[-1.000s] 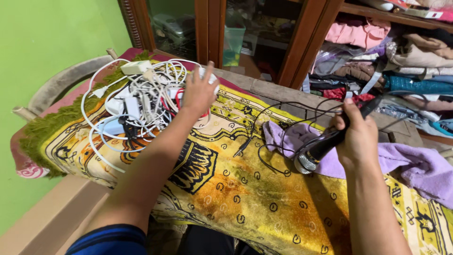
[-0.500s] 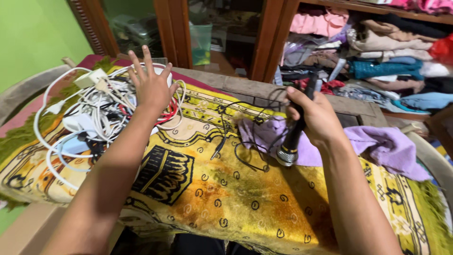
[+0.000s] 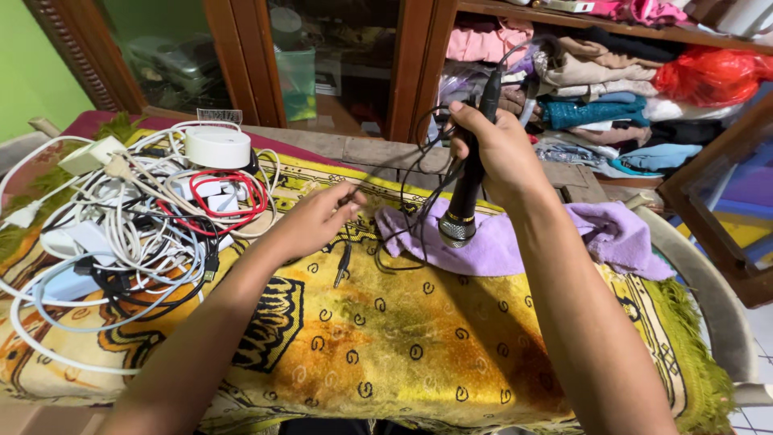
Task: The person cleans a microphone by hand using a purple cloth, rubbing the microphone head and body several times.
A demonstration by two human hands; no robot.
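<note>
A tangle of white, black and red cables (image 3: pixel 137 234) lay left; folded clothes (image 3: pixel 596 105) filled far-right shelves (image 3: pixel 564 18).

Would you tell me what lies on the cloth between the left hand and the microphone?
In the head view, loops of thin black cable lie between the left hand and the microphone, over the yellow patterned cloth.
</note>
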